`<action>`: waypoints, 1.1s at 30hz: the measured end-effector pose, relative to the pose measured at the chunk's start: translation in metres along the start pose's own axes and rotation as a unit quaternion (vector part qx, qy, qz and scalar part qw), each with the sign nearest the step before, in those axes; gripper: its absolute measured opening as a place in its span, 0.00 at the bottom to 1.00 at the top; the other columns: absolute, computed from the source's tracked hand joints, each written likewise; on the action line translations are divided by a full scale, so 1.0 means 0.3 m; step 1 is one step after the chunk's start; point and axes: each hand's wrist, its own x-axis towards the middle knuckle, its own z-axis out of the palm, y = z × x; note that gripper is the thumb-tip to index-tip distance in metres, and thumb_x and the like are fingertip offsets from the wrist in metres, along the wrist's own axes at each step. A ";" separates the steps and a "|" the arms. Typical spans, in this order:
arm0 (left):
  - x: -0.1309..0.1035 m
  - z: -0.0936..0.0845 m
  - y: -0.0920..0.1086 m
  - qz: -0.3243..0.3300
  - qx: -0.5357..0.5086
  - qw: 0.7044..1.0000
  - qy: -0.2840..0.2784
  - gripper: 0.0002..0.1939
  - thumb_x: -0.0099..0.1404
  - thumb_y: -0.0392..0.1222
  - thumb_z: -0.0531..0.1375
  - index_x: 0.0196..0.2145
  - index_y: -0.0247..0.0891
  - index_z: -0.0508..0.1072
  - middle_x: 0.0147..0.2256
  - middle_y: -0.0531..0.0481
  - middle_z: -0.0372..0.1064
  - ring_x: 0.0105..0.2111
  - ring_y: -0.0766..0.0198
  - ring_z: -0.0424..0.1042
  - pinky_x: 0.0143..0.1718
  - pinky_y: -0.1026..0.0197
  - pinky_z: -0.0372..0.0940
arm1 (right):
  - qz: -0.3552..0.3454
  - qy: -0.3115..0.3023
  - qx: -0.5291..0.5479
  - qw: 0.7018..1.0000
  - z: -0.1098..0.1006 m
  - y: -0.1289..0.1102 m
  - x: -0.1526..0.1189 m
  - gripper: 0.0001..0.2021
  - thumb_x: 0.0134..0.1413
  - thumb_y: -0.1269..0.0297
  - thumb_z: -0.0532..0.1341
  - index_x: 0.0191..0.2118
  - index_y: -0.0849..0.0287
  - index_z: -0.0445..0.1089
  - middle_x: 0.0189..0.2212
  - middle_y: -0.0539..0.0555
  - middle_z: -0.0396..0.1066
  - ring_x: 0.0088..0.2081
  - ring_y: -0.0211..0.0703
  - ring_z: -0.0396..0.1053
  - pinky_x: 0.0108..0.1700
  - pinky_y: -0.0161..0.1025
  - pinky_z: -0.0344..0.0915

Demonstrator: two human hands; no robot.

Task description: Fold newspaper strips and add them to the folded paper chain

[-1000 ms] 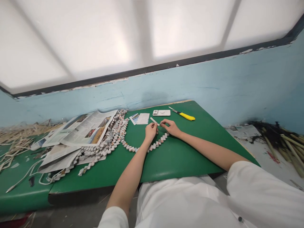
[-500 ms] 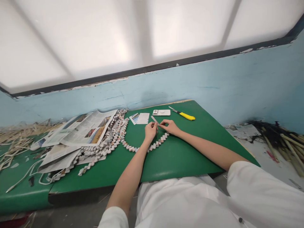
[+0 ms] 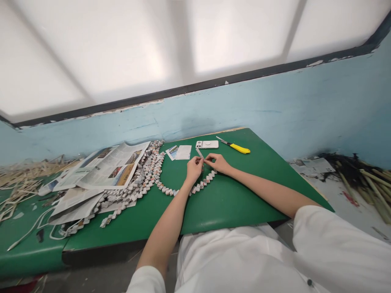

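Observation:
Between my two hands is a narrow folded paper strip point(image 3: 199, 153), its free end sticking up and away from me. My left hand point(image 3: 194, 168) pinches it from the left. The fingertips of my right hand point(image 3: 218, 163) are closed on its lower end, close to the left fingertips. Under my hands a zigzag chain of folded paper point(image 3: 166, 190) curves over the green table point(image 3: 232, 199). It runs left into a thick heap of the same woven chain point(image 3: 149, 171). My left wrist hides a short piece of it.
A white phone point(image 3: 207, 144) and a yellow-handled knife point(image 3: 240, 148) lie beyond my hands, with small cut paper pieces point(image 3: 183, 152) to their left. Newspaper sheets point(image 3: 116, 167) cover the heap. A white cable point(image 3: 30, 232) and thin wooden strips point(image 3: 18, 183) lie far left.
The strip's free end has swung slightly to the right and stands more upright. Both hands keep their pinch in nearly the same place. The view has shifted very slightly.

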 end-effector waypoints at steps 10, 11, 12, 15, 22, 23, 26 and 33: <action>0.016 0.007 -0.016 -0.024 -0.105 0.994 -0.010 0.18 0.65 0.54 0.65 0.34 0.34 0.72 0.21 0.54 0.66 0.18 0.69 0.64 0.21 0.64 0.62 | -0.038 -0.062 -0.004 0.997 -0.006 -0.006 -0.004 0.18 0.67 0.49 0.58 0.37 0.58 0.76 0.34 0.54 0.77 0.35 0.44 0.71 0.41 0.40 0.65; 0.016 0.007 -0.017 -0.023 -0.106 0.994 -0.010 0.18 0.65 0.54 0.65 0.34 0.35 0.72 0.21 0.54 0.66 0.18 0.69 0.64 0.21 0.64 0.62 | -0.040 -0.063 -0.007 0.997 -0.007 -0.008 -0.004 0.19 0.68 0.49 0.58 0.36 0.58 0.76 0.33 0.54 0.77 0.35 0.44 0.71 0.41 0.39 0.65; 0.016 0.008 -0.017 -0.024 -0.108 0.994 -0.012 0.17 0.65 0.54 0.65 0.34 0.35 0.72 0.21 0.54 0.66 0.18 0.69 0.64 0.21 0.64 0.63 | -0.038 -0.060 -0.007 0.997 -0.009 -0.010 -0.005 0.20 0.68 0.49 0.58 0.35 0.59 0.77 0.32 0.54 0.77 0.34 0.44 0.71 0.40 0.39 0.65; 0.015 0.012 -0.020 -0.030 -0.111 0.993 -0.014 0.17 0.65 0.53 0.65 0.34 0.35 0.72 0.22 0.54 0.67 0.17 0.69 0.64 0.21 0.64 0.62 | -0.023 -0.048 -0.006 0.999 -0.011 -0.013 -0.009 0.21 0.67 0.47 0.58 0.34 0.59 0.78 0.30 0.53 0.77 0.32 0.43 0.71 0.38 0.38 0.64; 0.018 0.008 -0.044 -0.002 -0.043 0.999 0.010 0.16 0.65 0.52 0.64 0.35 0.35 0.74 0.28 0.46 0.73 0.26 0.62 0.72 0.26 0.62 0.66 | 0.007 -0.067 -0.011 0.998 -0.006 -0.004 -0.009 0.24 0.65 0.45 0.59 0.29 0.60 0.77 0.24 0.51 0.75 0.28 0.41 0.69 0.34 0.37 0.62; 0.019 0.006 -0.046 0.017 -0.026 0.999 0.021 0.15 0.65 0.52 0.64 0.35 0.35 0.74 0.31 0.45 0.74 0.29 0.61 0.73 0.29 0.62 0.67 | 0.005 -0.064 -0.007 0.998 -0.005 -0.002 -0.009 0.24 0.65 0.45 0.59 0.29 0.60 0.77 0.25 0.51 0.75 0.29 0.41 0.69 0.35 0.37 0.63; 0.021 0.003 -0.048 0.024 -0.021 0.999 0.027 0.15 0.68 0.53 0.61 0.37 0.37 0.71 0.32 0.45 0.74 0.28 0.63 0.72 0.29 0.62 0.66 | 0.025 -0.072 0.023 0.997 -0.002 0.004 -0.007 0.26 0.66 0.43 0.57 0.30 0.60 0.76 0.24 0.51 0.74 0.27 0.40 0.68 0.33 0.36 0.62; 0.015 0.001 -0.031 0.000 -0.003 1.000 0.008 0.10 0.69 0.48 0.60 0.38 0.37 0.72 0.25 0.51 0.72 0.22 0.66 0.67 0.27 0.65 0.60 | 0.075 0.016 0.063 0.995 -0.014 0.006 0.002 0.27 0.63 0.39 0.57 0.29 0.59 0.76 0.21 0.49 0.69 0.24 0.40 0.63 0.28 0.37 0.60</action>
